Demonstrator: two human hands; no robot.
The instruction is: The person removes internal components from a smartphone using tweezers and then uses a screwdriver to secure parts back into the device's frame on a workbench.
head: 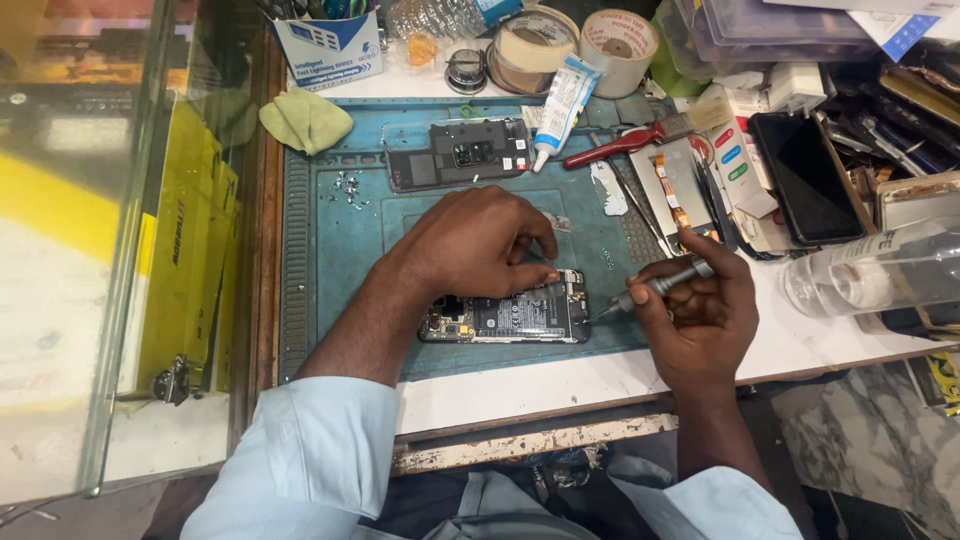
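An opened phone (510, 318) with its back removed lies on the blue work mat (350, 250), its battery and circuit board showing. My left hand (470, 245) rests on the phone's upper edge, fingertips pinched at its top right part. My right hand (700, 310) grips a small silver screwdriver (655, 288) whose tip points at the phone's right end. The phone's removed back frame (460, 153) lies farther back on the mat.
A white glue tube (560, 100), red-handled tool (615, 148), tape rolls (575, 45), green cloth (305, 120) and small loose screws (348, 187) lie behind. A black phone (805, 180), a clear bottle (880, 270) and clutter crowd the right. A glass case (120, 250) stands left.
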